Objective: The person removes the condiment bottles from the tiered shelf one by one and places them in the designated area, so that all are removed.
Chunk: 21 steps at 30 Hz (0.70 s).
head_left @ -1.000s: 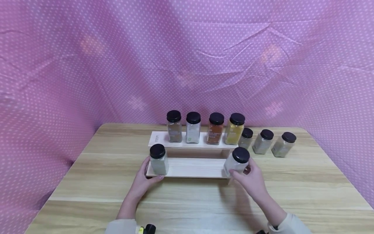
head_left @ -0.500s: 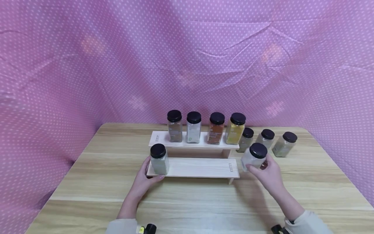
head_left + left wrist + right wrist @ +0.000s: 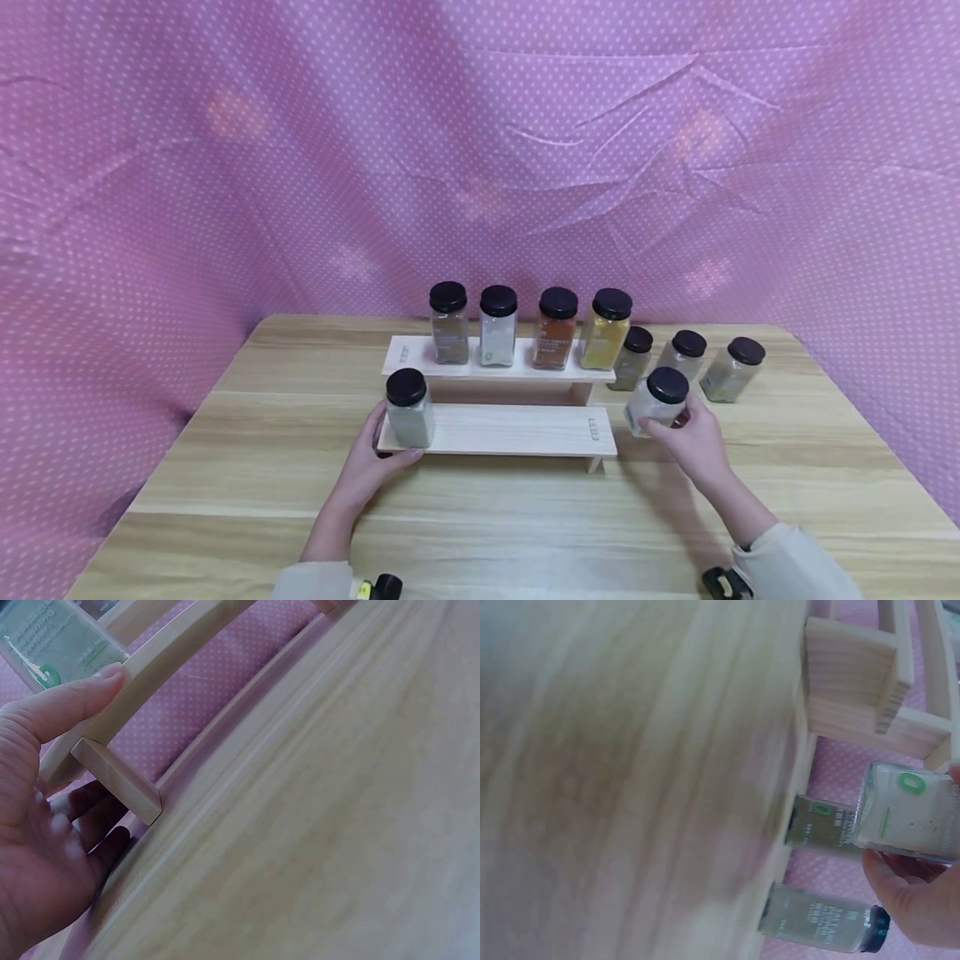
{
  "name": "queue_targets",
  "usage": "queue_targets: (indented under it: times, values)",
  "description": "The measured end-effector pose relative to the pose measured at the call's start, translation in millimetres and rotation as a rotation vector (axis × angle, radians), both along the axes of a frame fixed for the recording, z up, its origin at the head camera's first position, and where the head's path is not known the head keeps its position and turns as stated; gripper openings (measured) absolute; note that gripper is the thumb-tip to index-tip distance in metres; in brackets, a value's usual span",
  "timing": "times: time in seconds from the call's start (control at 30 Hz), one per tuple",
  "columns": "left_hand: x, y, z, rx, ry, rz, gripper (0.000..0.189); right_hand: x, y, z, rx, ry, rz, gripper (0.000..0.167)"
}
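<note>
Pale jar, square, black-lidded, was held by right hand; left hand gripped rack; grained table stood before pink cloth.

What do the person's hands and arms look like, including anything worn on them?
The left hand and right hand are bare, with no gloves visible. The left sleeve and right sleeve are plain pale beige. A black device with a yellow label shows beside the left one, another dark device beside the right.
</note>
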<state>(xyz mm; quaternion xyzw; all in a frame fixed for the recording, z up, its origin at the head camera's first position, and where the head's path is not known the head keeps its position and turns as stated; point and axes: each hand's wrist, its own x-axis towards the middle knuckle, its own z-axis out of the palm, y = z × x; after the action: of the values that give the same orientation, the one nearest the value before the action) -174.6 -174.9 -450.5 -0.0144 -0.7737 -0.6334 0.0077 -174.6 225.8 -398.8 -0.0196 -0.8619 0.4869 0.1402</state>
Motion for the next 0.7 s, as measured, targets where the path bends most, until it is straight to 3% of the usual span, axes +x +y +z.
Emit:
queue_targets:
  times: [0.23, 0.47, 0.7]
  values:
    - [1.1, 0.0, 0.4, -0.001, -0.003, 0.001, 0.09, -12.0, 5, -13.4, -0.05, -0.042, -0.007, 0.045]
    - [2.0, -0.2, 1.7, -0.005, -0.016, 0.003, 0.09, -37.7, 21, -49.8, -0.036, -0.001, -0.006, 0.056]
    - [1.8, 0.6, 1.6, -0.008, -0.013, 0.001, 0.091, -38.3, 19, -44.5, -0.047, -0.023, 0.023, 0.054]
